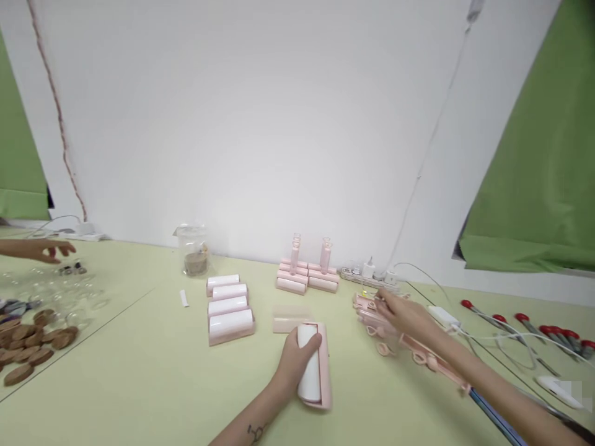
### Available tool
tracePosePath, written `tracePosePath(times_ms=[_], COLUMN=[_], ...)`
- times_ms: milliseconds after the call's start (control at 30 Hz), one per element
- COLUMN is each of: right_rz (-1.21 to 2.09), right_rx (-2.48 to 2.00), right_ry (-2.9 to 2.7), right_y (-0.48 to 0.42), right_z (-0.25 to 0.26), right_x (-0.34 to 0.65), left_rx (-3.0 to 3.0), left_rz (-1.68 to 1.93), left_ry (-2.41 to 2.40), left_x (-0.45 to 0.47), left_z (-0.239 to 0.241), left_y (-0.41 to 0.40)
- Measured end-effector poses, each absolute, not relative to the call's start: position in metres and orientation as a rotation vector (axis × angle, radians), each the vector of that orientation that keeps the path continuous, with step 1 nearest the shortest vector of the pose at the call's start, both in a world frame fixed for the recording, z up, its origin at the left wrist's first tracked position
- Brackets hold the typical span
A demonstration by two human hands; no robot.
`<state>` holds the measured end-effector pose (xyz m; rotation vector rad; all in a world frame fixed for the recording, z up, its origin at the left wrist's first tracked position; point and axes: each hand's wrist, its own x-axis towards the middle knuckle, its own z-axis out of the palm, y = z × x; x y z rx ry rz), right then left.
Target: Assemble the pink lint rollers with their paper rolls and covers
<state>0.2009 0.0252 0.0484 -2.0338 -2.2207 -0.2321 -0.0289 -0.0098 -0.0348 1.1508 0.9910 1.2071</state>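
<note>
My left hand grips a white lint roller refill sitting in a pink cover on the pale green table near me. My right hand reaches out to the right, fingers curled over a pile of pink roller handles; whether it grips one is unclear. A clear plastic cover lies just beyond the held roller. Left of it lies a row of several white rolls in pink covers. At the back, stacked pink rollers stand with two handles upright.
A glass beaker stands at the back left, a small white tube near it. A power strip with cables lies by the wall. Red-handled tools lie far right. Another person's hand reaches over jars and cork discs on the left.
</note>
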Motion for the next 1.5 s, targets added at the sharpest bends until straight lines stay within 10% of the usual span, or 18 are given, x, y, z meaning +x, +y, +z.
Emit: tracePosePath(times_ms=[233,633,1500], right_rz=[0.110,-0.675,-0.436], right_rx=[-1.414,-1.282,-1.475], right_ry=[-2.260,-2.251,-2.264], right_y=[-0.039,-0.042,-0.025], right_z=[0.016,0.006,-0.016], right_x=[0.120,0.121,0.108], left_rx=[1.663,1.823,1.517], left_rz=[1.307,1.212,1.304], left_ry=[1.180,1.383,1.295], left_x=[-0.037,-0.037,-0.021], left_z=[-0.016,-0.020,-0.024], left_y=[-0.012,-0.010,-0.019])
